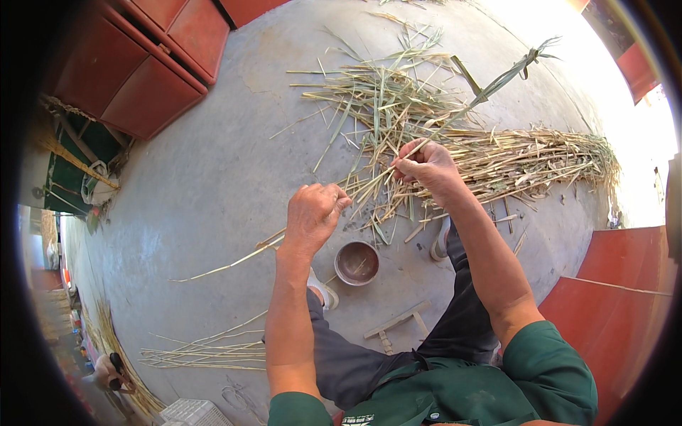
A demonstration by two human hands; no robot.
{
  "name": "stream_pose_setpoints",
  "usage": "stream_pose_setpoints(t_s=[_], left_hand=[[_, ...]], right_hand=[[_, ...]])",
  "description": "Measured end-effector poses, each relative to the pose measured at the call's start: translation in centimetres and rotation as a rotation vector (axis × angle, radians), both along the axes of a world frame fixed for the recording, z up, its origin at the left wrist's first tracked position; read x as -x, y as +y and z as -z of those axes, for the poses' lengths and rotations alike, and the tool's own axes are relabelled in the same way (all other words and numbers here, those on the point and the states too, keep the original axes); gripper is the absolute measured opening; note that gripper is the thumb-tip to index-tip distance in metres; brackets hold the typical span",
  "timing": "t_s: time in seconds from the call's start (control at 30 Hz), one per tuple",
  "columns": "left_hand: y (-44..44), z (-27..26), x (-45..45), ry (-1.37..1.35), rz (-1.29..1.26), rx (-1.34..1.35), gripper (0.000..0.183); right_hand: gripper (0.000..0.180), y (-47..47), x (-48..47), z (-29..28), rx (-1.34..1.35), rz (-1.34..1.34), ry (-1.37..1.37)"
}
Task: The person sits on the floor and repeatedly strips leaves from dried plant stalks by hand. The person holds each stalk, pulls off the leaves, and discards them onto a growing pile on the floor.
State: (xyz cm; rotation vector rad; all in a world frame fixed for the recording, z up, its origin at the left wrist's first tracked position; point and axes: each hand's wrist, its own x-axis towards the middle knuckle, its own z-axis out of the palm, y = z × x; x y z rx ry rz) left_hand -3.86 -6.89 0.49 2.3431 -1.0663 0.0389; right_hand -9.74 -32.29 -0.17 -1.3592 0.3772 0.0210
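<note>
A long green-tipped plant stalk (453, 118) slants up to the right, pinched between the thumb and fingers of my right hand (424, 166). One leaf bends off its upper part. To the lower left, my left hand (318, 213) is closed in a pinch around the stalk's lower part, and a thin pale stem (229, 265) shows beyond that hand. Beneath and past my hands lies a loose heap of cut stalks and leaves (383, 96), beside a thicker pile of dry stalks (522, 154) on the concrete floor.
A round bowl (357, 263) stands between my feet, near a small wooden frame (397, 324). Thin peeled stalks (208, 354) lie at lower left, with a white plastic crate (194, 412) below them. Red metal doors (128, 69) stand upper left; a red panel (613, 298) is at right.
</note>
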Motion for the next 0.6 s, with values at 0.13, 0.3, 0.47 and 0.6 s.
stream_pose_setpoints(t_s=[0.13,0.3,0.47,0.6], left_hand=[[0.1,0.2,0.3,0.013,0.002,-0.010,0.015],[1.0,0.5,-0.1,-0.041,-0.011,-0.139,0.013],[6.7,-1.1,-2.1,-0.160,-0.219,-0.095,0.012],[11.7,-1.7,-2.6,-0.344,-0.400,-0.084,0.011]], right_hand=[[0.015,0.7,0.0,0.4,0.045,0.036,-0.014],[0.012,0.6,0.0,1.7,0.624,-0.011,-0.004],[0.015,0.1,1.0,3.5,1.095,-0.254,-0.025],[0.018,3.1,2.7,6.2,1.238,-0.571,-0.064]])
